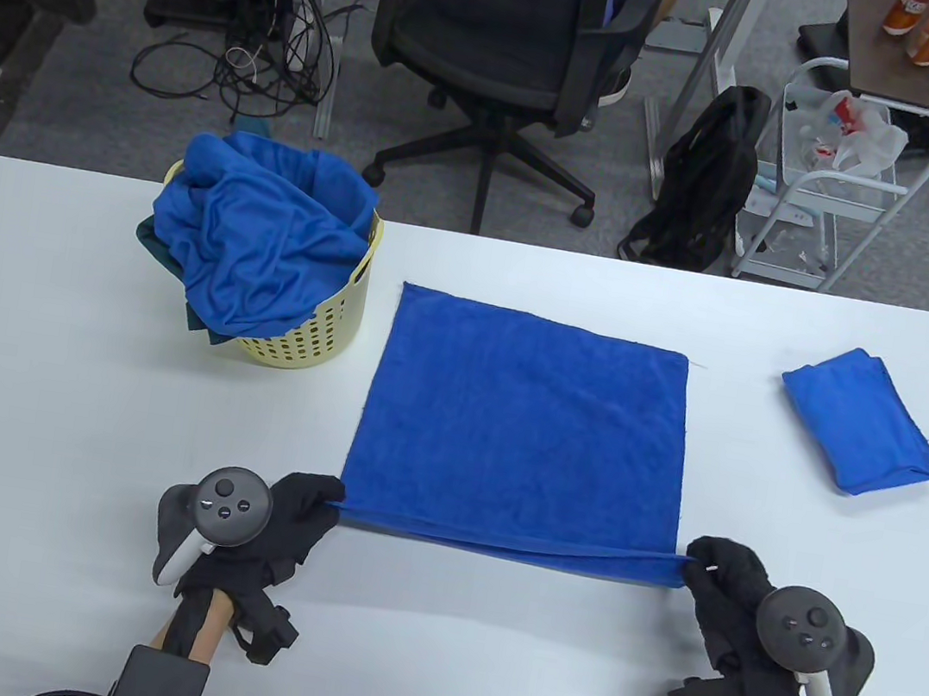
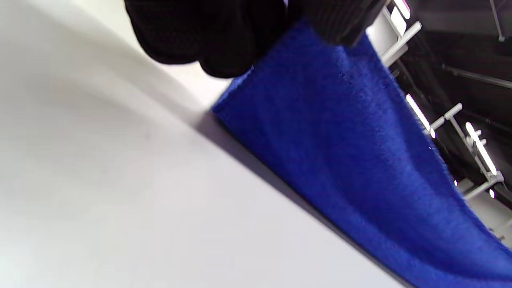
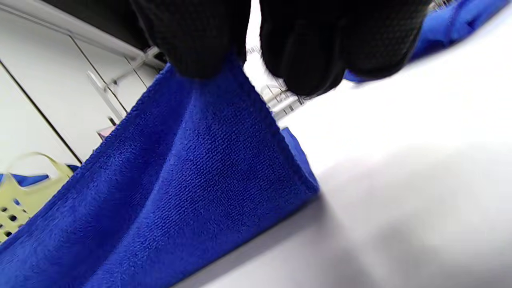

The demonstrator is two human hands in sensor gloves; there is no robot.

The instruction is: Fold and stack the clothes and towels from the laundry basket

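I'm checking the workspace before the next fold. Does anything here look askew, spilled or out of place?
Nothing is spilled or damaged. The blue cloth bulges over the rim of the yellow basket. The folded towel lies at an angle. The spread towel lies flat; the left hand and right hand lift its near edge.

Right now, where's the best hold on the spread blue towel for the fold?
The two near corners, from the near edge. The spread towel lies flat and square, and the left hand and right hand already pinch those corners, lifting that edge.
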